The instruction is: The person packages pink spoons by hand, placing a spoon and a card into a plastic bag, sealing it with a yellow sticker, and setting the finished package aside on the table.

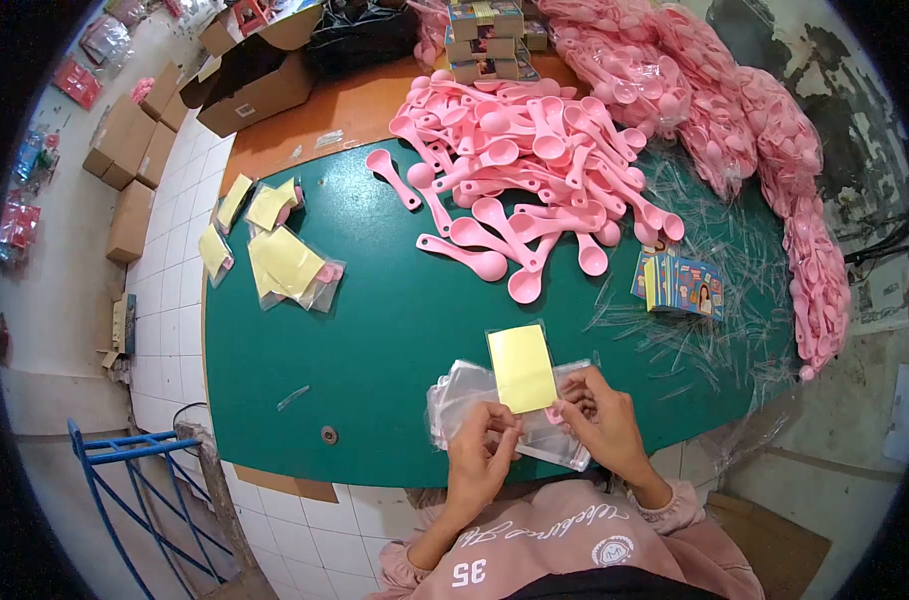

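Observation:
A yellow card [522,368] in a clear bag stands between my hands near the table's front edge, with a bit of pink at its lower right corner. My left hand [482,450] is at the lower left of the card, fingers curled and pressed together; what they hold is too small to name. My right hand [602,420] pinches the bag's lower right corner by the pink piece. Beneath both hands lies a stack of clear plastic bags [459,395]. Beyond them is a large heap of pink spoons [499,150].
Packed bags with yellow cards [284,262] lie at the left of the green table [374,350]. Printed cards [689,285] and plastic strips lie at the right. Large bags of pink spoons [714,130] line the right edge. An open cardboard box [254,90] is at the back left.

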Tool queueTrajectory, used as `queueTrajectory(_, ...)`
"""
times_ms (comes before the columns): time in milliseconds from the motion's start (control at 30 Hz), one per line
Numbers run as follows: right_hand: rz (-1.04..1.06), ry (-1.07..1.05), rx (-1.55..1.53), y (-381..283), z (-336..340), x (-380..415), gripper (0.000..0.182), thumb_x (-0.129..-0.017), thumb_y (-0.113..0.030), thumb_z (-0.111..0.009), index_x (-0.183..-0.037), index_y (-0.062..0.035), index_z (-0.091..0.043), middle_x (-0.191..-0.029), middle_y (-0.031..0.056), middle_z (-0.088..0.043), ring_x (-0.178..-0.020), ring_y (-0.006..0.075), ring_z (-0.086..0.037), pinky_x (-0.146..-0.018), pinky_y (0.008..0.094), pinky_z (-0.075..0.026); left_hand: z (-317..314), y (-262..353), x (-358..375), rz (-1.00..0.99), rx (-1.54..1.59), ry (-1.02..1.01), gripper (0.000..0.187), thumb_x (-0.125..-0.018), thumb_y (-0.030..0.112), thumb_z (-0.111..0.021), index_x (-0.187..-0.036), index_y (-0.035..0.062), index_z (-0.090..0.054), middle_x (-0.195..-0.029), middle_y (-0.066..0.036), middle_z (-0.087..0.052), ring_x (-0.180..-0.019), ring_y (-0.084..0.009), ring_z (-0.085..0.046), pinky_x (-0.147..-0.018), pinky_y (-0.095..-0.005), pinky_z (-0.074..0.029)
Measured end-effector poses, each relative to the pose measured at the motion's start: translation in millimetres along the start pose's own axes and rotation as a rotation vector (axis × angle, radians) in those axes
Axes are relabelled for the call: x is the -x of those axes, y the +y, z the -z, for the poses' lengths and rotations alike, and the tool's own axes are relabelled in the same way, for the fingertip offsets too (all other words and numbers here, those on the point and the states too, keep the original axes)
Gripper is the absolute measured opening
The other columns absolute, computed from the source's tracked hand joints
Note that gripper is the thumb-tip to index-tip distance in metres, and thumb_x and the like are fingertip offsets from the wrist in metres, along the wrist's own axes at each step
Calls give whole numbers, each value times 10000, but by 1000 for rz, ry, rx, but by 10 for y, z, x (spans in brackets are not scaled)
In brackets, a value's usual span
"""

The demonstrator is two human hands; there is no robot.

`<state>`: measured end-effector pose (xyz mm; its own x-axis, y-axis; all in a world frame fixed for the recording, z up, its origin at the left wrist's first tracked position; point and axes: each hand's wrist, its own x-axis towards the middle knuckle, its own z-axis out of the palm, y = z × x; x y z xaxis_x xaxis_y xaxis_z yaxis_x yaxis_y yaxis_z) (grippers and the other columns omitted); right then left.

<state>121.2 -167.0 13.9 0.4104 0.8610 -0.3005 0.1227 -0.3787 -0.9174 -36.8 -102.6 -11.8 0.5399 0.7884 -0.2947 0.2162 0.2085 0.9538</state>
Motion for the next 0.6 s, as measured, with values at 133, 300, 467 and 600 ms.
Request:
queueTrajectory(133,27,-61,106,-40,52,-5,304,-811,-39,-548,-1108,-26,-488,-764,94,-608,-613,132,-595,-563,272,-471,15,174,1,-25,-206,-65,333,-819,35,-566,-1140,6,-483,-918,-89,-547,-681,-122,-544,-487,-224,-492)
queueTrajectory(300,4,-183,34,-98,452,-25,245,-793,-16,-516,-1037,-19,-535,-772,94,-611,-637,166,-584,-579,276,-469,63,322,-17,-111,-209,-42,496,-802,19,-576,-1274,46,-425,-996,-66,-539,-719,-59,-485,-416,-175,-429)
queueTrajectory(467,708,-400,-307,-83,1677,-23,340,-867,-187,-541,-561,-39,-541,-576,101,-530,-487,172,-530,-433,274,-438,565,440,-70,-235,-176,200,506,-801,15,-574,-1283,64,-431,-1093,-82,-553,-677,-46,-469,-441,-141,-366)
queueTrajectory(600,739,-7,-251,785,3105,2,247,-860,-197,-472,-743,-33,-616,-914,188,-590,-797,242,-595,-723,310,-476,1316,561,-160,-185,-248,457,479,-800,14,-568,-1261,38,-441,-1167,-97,-505,-781,-110,-535,-486,-181,-446)
